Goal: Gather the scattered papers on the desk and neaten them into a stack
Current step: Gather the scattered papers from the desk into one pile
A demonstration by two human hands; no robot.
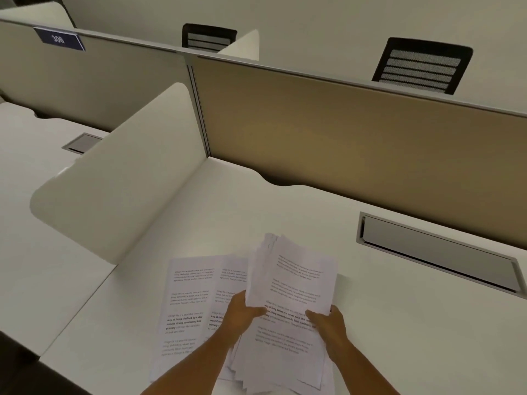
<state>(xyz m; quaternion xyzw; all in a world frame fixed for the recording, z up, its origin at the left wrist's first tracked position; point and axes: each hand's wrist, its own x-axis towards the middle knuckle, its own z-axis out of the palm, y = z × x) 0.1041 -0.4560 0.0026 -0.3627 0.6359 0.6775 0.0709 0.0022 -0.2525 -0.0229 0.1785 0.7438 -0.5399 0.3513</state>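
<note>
Pinching a ragged bundle of papers (288, 303) between both hands, fingers closed on its sides; loose sheets (188, 303) lie on the worktop (399, 323) at nine o'clock, nearer the left hand (242, 312) than the right hand (328, 323).

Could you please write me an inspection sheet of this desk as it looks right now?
Surface: white desk, bare apart from papers.
Job's things: held bundle, edges uneven, lifted in both hands; loose sheets lying flat to its left.
Clutter: nothing seen.
Grippers: left hand and right hand both grip the bundle's sides.
Cables: nothing seen; closed cable hatch at right.
Surroundings: tan partition, white side divider, two black chairs behind.
</note>
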